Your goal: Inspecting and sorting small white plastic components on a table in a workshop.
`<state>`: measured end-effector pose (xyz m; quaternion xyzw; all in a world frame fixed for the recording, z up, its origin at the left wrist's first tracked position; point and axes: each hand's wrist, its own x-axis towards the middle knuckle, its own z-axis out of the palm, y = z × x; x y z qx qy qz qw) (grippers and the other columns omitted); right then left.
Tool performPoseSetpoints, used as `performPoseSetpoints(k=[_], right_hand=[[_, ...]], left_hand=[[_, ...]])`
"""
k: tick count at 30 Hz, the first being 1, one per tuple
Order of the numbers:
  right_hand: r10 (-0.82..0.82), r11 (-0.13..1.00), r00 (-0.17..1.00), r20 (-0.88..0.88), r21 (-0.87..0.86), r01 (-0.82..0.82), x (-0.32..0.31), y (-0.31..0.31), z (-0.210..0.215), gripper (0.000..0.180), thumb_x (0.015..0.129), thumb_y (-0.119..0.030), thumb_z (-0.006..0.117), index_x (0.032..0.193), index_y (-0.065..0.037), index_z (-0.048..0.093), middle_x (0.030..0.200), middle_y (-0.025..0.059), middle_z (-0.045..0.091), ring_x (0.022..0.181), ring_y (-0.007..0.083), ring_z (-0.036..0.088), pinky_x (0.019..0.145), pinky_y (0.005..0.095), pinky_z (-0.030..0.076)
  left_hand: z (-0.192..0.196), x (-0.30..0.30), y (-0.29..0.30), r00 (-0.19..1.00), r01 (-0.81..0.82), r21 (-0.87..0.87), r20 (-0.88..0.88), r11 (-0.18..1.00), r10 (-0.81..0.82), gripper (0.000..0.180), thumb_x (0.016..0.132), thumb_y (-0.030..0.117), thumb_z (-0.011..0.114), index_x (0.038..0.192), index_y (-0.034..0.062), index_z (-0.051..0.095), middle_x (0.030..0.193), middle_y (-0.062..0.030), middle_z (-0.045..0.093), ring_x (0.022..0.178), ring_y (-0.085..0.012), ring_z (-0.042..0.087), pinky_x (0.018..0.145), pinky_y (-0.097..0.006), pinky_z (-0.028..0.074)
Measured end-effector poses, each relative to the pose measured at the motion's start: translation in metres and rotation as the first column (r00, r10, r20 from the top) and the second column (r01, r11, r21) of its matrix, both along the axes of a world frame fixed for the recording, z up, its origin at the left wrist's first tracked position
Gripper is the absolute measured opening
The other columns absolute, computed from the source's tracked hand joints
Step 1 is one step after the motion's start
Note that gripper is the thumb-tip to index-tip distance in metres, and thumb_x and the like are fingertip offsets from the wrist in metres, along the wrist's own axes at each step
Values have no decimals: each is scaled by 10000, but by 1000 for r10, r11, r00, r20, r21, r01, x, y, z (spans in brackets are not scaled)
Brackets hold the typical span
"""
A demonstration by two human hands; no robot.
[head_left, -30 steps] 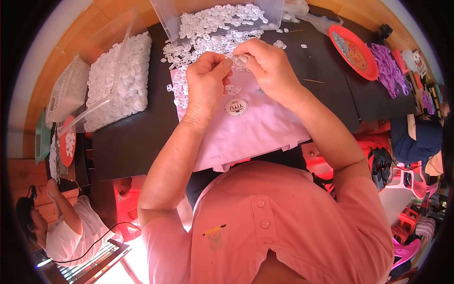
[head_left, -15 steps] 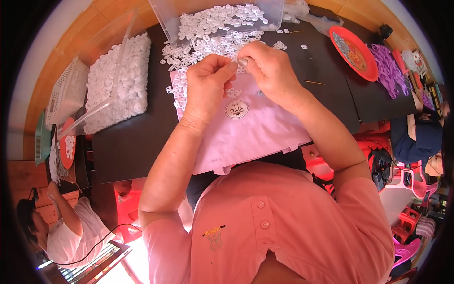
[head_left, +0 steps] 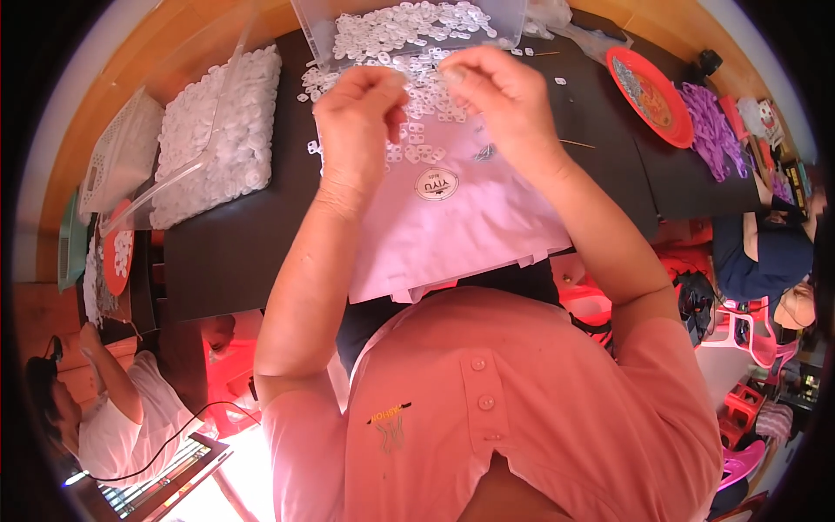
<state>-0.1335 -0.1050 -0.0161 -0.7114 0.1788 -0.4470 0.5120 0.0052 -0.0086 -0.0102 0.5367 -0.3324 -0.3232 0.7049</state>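
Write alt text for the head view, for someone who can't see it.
A person's left hand and right hand hover apart above small white pieces scattered on a pink sheet and dark table; anything pinched is too small to tell. Clear bins hold more pieces beyond and at left; a red plate sits at right.

Blurred hands point(head_left: 352, 109), grip indistinct, clear bin point(head_left: 315, 30) cut off above

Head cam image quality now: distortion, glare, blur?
Head view: black fisheye rim, wall bowing around the frame; head view: floor at lower left blown out to white; head view: left hand and right hand look soft at the fingertips, motion or focus unclear.
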Motion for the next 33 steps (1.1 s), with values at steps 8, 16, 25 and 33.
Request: performPoseSetpoints(k=[8,16,25,33], right_hand=[[-162,958,852,-498,-286,15,-8,-44,16,154,799,-156,670,904,-45,688,753,80,666,676,162,614,630,315,470],[-244,816,690,-681,-529,-233,28,-41,12,154,763,-131,588,871,-112,696,834,114,688,827,309,654,699,431,498],[-442,679,465,-768,-624,-386,66,-23,11,182,751,-112,618,916,-89,690,951,120,669,885,345,640,740,444,501],[-362,716,629,-688,-638,-285,70,-59,16,152,784,-165,589,880,-114,696,851,116,685,857,321,650,716,442,498]], left_hand=[[0,46,2,925,-137,-199,-376,970,53,98,836,50,579,797,-39,596,704,-97,581,578,-172,541,468,-308,421],[-2,46,1,896,-160,-161,-437,974,75,110,837,51,577,776,-40,584,691,-103,579,570,-177,537,474,-313,424],[2,47,2,884,-215,-134,-447,967,135,121,827,69,587,760,-32,582,673,-100,571,542,-179,530,456,-311,410],[7,45,2,874,-256,-135,-455,957,169,99,819,64,574,768,-20,580,667,-85,556,527,-167,510,453,-301,395]])
